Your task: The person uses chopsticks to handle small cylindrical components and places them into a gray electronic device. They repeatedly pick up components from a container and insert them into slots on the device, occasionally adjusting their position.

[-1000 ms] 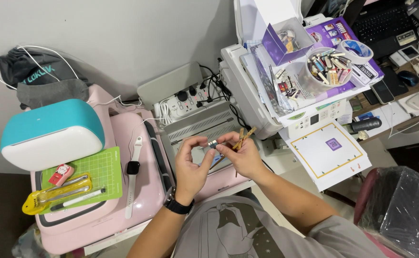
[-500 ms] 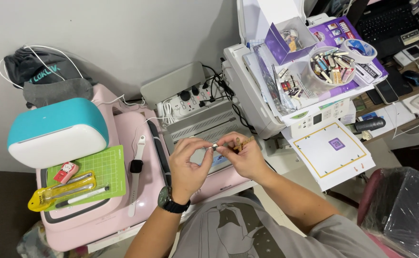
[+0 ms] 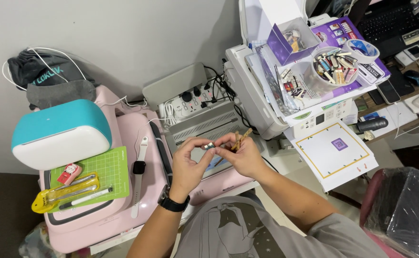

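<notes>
My left hand (image 3: 189, 164) and my right hand (image 3: 242, 156) meet in front of my chest. Between their fingertips they pinch a tiny silver piece (image 3: 210, 145). My right hand also grips thin brown sticks (image 3: 239, 139) that poke up past its fingers. Both hands hover over a grey binding machine (image 3: 204, 128) and a pink press (image 3: 142, 191). A black watch is on my left wrist.
A teal and white cutter (image 3: 59, 134) sits left, with a green mat (image 3: 109, 174), yellow tool holder (image 3: 59, 193) and a loose watch (image 3: 138, 168). A white printer (image 3: 262, 95) holds a tub of small items (image 3: 334, 67). A power strip (image 3: 190, 100) lies behind.
My hands have shifted slightly and closed in on the tiny silver piece. The brown sticks in my right hand now stand more upright. The view has moved a little.
</notes>
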